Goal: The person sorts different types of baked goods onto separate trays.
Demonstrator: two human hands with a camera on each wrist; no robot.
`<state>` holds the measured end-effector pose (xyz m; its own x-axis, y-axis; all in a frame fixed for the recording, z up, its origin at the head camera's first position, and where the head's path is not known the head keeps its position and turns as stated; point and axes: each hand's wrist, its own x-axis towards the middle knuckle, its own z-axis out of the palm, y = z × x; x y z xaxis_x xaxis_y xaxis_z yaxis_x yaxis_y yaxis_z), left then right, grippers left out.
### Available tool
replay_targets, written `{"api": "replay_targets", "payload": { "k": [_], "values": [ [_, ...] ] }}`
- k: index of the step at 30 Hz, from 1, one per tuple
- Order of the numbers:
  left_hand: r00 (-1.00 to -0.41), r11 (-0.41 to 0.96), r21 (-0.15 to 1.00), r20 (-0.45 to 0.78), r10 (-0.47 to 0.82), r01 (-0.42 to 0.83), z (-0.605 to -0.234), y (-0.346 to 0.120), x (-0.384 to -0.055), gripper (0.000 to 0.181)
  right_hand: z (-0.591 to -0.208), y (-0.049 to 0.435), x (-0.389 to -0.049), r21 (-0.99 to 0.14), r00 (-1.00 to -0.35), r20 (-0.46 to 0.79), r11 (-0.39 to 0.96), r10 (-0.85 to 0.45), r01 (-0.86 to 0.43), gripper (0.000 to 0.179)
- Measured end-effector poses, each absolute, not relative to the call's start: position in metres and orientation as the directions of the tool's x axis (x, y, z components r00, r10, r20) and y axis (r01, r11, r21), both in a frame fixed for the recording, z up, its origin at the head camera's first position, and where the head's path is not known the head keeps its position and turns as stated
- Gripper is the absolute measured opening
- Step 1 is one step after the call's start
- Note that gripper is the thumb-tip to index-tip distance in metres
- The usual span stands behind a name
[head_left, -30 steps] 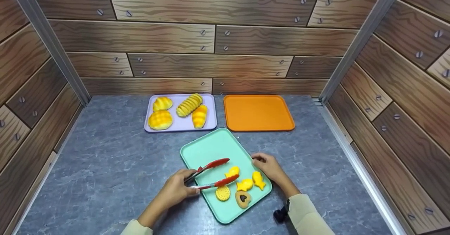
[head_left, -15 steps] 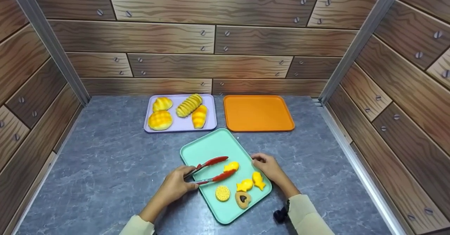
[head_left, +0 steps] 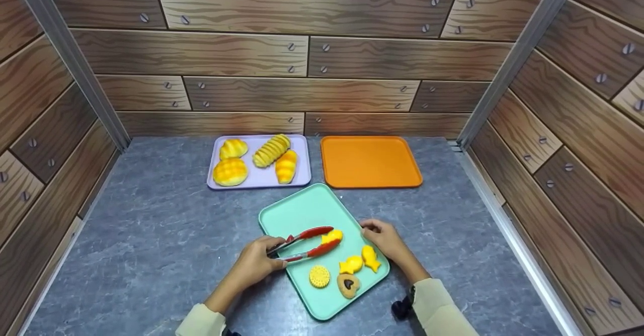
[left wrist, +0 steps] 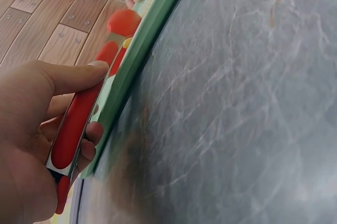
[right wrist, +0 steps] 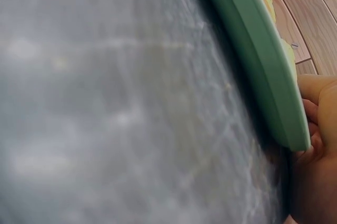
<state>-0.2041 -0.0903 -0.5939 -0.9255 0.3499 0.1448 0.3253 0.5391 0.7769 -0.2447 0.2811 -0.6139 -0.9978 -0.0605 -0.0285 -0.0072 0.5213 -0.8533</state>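
Note:
My left hand (head_left: 257,261) grips red-tipped metal tongs (head_left: 318,231) over the mint-green tray (head_left: 302,207). Their two red tips stand on either side of a yellow fish-shaped cracker (head_left: 333,236); whether they squeeze it I cannot tell. In the left wrist view, thumb and fingers wrap the red handle (left wrist: 73,129). My right hand (head_left: 385,238) pinches the tray's right edge, thumb at the rim; its fingertips are partly hidden. Also on the tray lie two more yellow fish crackers (head_left: 350,264), a round yellow cracker (head_left: 319,276) and a heart-centred cookie (head_left: 348,285).
Behind the green tray, a lilac tray (head_left: 259,177) carries several bread rolls (head_left: 230,171). To its right lies an orange tray (head_left: 371,162). Wood-patterned walls (head_left: 302,54) enclose the grey marbled tabletop (head_left: 166,225) at the back and sides.
The tongs have shifted slightly away from me, off the round cracker, and their tips now flank the farthest fish cracker with a narrower gap. The right hand and tray stay put.

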Motion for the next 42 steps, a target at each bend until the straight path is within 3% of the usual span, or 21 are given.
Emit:
{"api": "replay_targets", "payload": {
  "k": [23,42],
  "values": [
    [-0.941,0.506,0.816,0.13,0.313,0.281,-0.591,-0.084,-0.209,0.05,-0.617,0.283,-0.246,-0.858,-0.997,-0.028,0.513,-0.069,-0.011,0.022],
    [-0.979,0.479,0.857,0.129,0.156,0.189,-0.582,-0.054,-0.248,0.055,-0.613,0.282,-0.243,-0.856,-0.997,-0.02,0.516,-0.077,-0.023,0.023]
  ]
}}
